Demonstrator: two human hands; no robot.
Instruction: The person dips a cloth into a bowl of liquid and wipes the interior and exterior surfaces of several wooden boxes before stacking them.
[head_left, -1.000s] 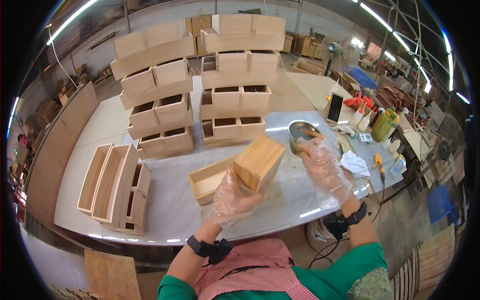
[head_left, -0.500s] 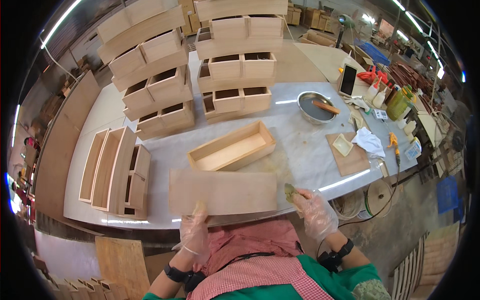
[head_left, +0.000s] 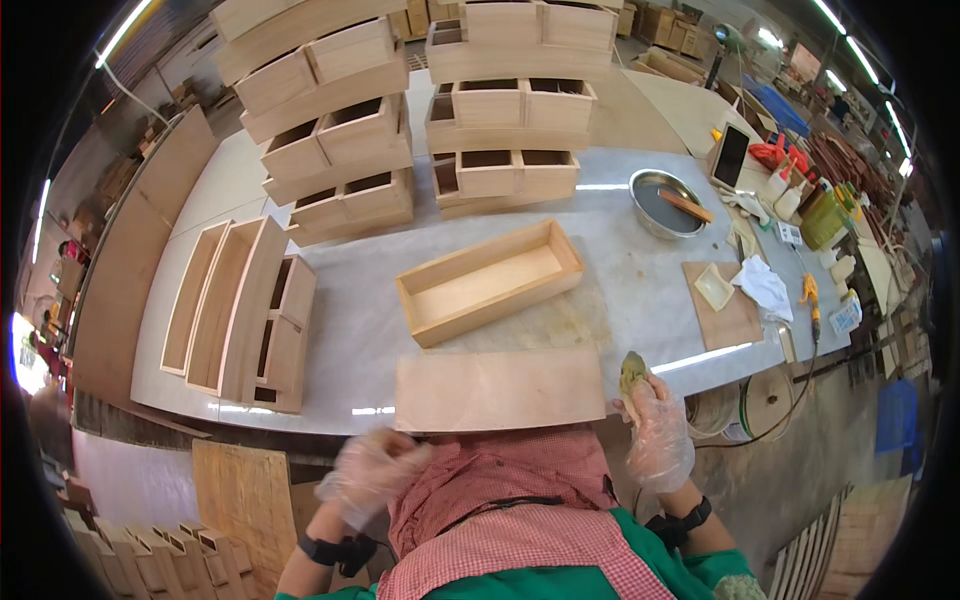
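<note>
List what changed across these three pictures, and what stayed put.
The wooden box went from tilted upright in both hands to lying flat at the table's near edge. The left hand let go and dropped away, blurred. The right hand took up a greenish pad beside the box. The open tray and metal bowl stayed.

Wooden drawer box (head_left: 498,390): pale, matt, smooth | open tray (head_left: 490,281): bare light wood | table (head_left: 640,290): grey, glossy, smeared | bowl (head_left: 668,203): shiny metal | gloves on right hand (head_left: 658,440): thin clear plastic | rag (head_left: 632,372): olive cloth.
</note>
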